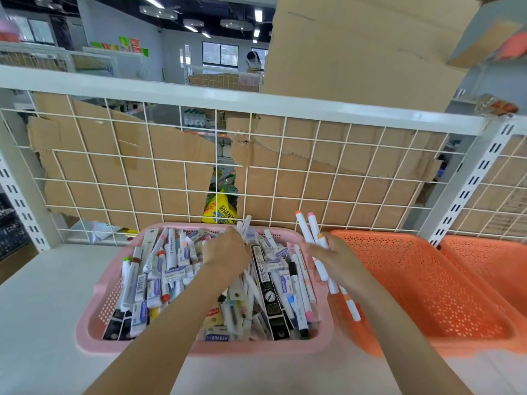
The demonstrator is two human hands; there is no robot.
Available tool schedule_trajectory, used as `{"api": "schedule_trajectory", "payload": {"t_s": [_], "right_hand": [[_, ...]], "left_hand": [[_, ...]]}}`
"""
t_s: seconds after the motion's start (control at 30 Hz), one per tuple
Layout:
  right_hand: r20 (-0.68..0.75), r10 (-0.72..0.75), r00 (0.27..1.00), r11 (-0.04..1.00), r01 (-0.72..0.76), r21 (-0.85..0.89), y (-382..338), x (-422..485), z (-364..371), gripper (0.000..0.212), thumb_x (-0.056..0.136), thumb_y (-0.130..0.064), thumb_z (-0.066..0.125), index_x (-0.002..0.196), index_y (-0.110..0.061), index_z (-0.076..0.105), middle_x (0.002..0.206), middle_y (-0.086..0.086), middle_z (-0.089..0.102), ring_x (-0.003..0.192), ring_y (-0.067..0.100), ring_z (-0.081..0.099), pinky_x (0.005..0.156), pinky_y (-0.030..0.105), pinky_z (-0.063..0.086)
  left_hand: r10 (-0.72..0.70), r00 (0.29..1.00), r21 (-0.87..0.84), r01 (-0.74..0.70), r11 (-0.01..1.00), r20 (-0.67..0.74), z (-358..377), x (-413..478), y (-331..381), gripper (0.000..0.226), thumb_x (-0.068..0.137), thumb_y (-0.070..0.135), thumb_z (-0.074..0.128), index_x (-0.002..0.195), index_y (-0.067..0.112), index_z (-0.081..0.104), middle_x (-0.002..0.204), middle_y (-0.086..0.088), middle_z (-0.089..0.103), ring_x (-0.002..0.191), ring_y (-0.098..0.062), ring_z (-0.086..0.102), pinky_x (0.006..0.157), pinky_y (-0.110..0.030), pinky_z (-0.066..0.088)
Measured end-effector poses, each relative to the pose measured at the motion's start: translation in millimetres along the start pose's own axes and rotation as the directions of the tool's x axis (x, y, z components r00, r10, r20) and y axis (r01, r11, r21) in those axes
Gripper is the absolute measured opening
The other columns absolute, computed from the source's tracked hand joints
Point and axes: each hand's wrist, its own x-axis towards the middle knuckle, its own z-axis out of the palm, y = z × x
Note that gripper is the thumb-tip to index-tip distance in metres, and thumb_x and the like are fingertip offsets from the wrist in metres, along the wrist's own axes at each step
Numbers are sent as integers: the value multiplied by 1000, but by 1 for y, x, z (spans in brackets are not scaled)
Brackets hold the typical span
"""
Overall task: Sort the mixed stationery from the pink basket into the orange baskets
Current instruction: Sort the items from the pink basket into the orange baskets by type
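Several ERASER boxes (216, 337), left grip (225, 252) clutching pens (245, 223), right grip (333, 259) clutching markers (304, 228)

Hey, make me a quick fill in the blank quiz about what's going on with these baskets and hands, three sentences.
1. The left hand reaches into the basket coloured ____.
2. The right hand holds a bundle of markers with ____ barrels.
3. The near orange basket is ____.
Missing words: pink, white, empty.

One pink basket (256, 348), two orange baskets (422, 280) (490, 260), two hands (225, 252) (333, 259), at least three held markers (303, 229), and stationery (176, 269) beyond counting.
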Motion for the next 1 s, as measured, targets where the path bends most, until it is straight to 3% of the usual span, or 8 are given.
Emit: {"api": "schedule_trajectory", "payload": {"t_s": [0.1, 0.17, 0.27, 0.33, 0.47, 0.6, 0.8, 1.0], "right_hand": [[-60, 9, 998, 999, -11, -31, 1, 0, -3, 10, 94, -15, 52, 97, -5, 53, 72, 12, 49, 47, 14, 46, 42, 23, 41], [-105, 9, 994, 999, -13, -36, 0, -1, -6, 11, 95, -15, 51, 98, -5, 53, 69, 10, 50, 44, 12, 46, 40, 21, 41], [-176, 1, 984, 999, -10, -49, 0, -5, -12, 9, 95, -14, 51, 89, -7, 51, 64, 7, 49, 43, 11, 46, 39, 20, 41], [-217, 9, 976, 998, -22, -58, 1, -7, -18, 10, 95, -15, 51, 87, -8, 50, 65, 9, 50, 46, 15, 47, 39, 22, 42], [-313, 27, 949, 998, -41, -38, 3, -15, -34, 17, 95, -12, 50, 79, -9, 47, 61, 10, 48, 38, 13, 45, 36, 20, 39], [-386, 31, 922, 1000, -30, 9, 12, -28, -61, 17, 96, -13, 50, 79, -11, 47, 59, 8, 49, 40, 16, 44, 36, 21, 37], [-477, 11, 879, 1000, -6, 11, 30, -41, -113, 19, 96, -9, 49, 77, -11, 47, 59, 9, 50, 34, 10, 44, 35, 20, 38], [-494, -19, 870, 999, 35, 24, 55, -30, -167, 16, 95, -10, 49, 80, -6, 47, 61, 9, 51, 34, 8, 46, 35, 18, 37]], "left_hand": [[8, 999, -278, -17, 960, -31, 1, 4, -12, 20, 96, 26, 42, 92, 7, 38, 96, -17, 62, 90, -36, 60, 70, -37, 43], [29, 999, -428, -44, 903, -41, 1, 6, -18, 14, 96, 18, 41, 90, 6, 36, 81, -14, 58, 78, -34, 57, 61, -35, 37], [75, 996, -653, -85, 753, -43, -2, 6, -26, 7, 98, 12, 38, 103, 8, 35, 61, -4, 43, 55, -20, 44, 52, -32, 30], [117, 991, -756, -126, 642, -65, -6, 5, -31, 20, 99, 9, 37, 118, 12, 34, 58, -4, 36, 51, -19, 38, 53, -30, 31], [109, 989, -840, -142, 523, -99, -9, 4, -42, 8, 99, 9, 33, 104, 9, 39, 59, -8, 33, 54, -25, 39, 54, -36, 35], [109, 990, -881, -129, 455, -88, -17, -3, -41, 19, 99, 12, 35, 91, 26, 45, 71, -13, 36, 56, -26, 36, 56, -40, 31], [148, 985, -923, -139, 359, -91, -31, -20, 2, 15, 99, 5, 34, 87, 12, 41, 65, -14, 34, 39, -15, 35, 37, -20, 32], [63, 994, -910, -105, 402, -88, -18, -27, 73, 18, 96, 10, 41, 79, 10, 44, 58, -9, 42, 46, -17, 42, 47, -29, 35]]}}
